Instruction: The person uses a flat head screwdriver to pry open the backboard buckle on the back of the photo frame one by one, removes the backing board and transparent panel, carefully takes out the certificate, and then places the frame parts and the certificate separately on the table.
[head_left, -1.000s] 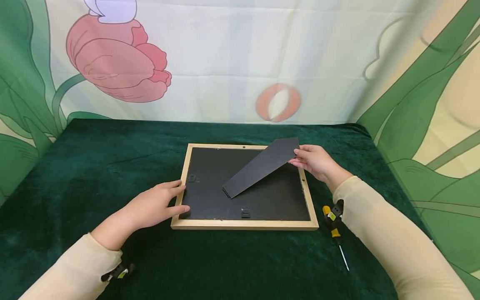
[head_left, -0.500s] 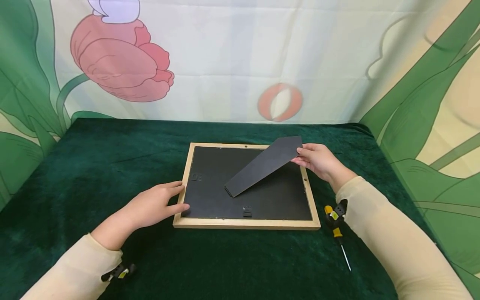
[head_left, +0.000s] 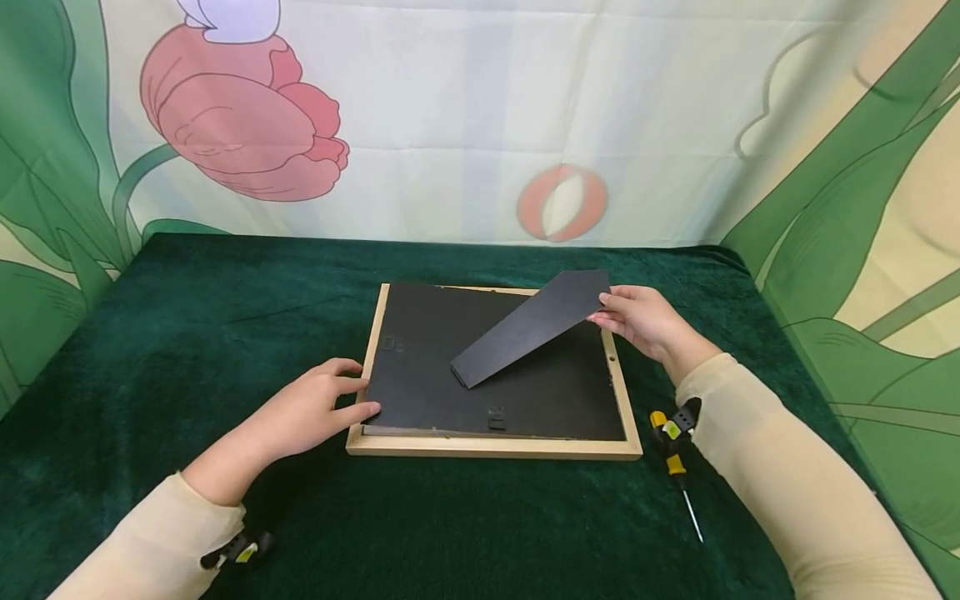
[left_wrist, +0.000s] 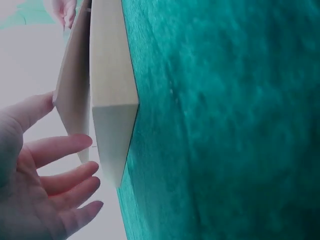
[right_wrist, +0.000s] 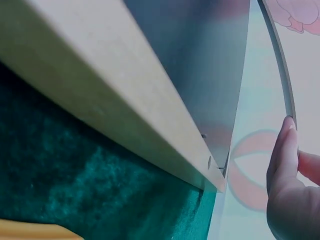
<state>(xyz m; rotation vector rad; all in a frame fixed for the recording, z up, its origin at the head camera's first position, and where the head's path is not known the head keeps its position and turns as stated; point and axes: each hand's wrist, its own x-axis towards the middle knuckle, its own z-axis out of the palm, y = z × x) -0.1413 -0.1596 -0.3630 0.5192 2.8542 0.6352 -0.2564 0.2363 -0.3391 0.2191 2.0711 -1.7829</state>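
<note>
At the lower left of the head view I see a small black-and-yellow tool [head_left: 238, 550] lying on the dark green velvet tablecloth [head_left: 187, 333], partly hidden by my left sleeve. Just right of it, my left hand [head_left: 311, 410] rests at the near left corner of the light wooden picture frame [head_left: 491, 447], which lies face down in the middle of the picture; the fingers are loosely extended, the thumb touching the edge of the black backing board [head_left: 420, 375], gripping nothing. In the left wrist view the same hand [left_wrist: 37, 187] shows spread fingers beside the frame's corner [left_wrist: 112, 125], with the board's pale edge [left_wrist: 72, 100] standing a little proud of the wood. The board's near left edge sits slightly raised out of the frame. Across its centre runs the black wedge-shaped easel stand [head_left: 532, 327], tilted upward toward the upper right. My right hand [head_left: 641, 321] pinches the stand's wide end between thumb and fingers, just above the frame's right rail; the right wrist view shows a fingertip [right_wrist: 285, 145] against the stand's thin edge [right_wrist: 280, 65]. Further right, at the lower right of the frame, a yellow-and-black screwdriver [head_left: 675, 467] lies on the cloth beside my right sleeve, its metal tip pointing toward the bottom edge.
</note>
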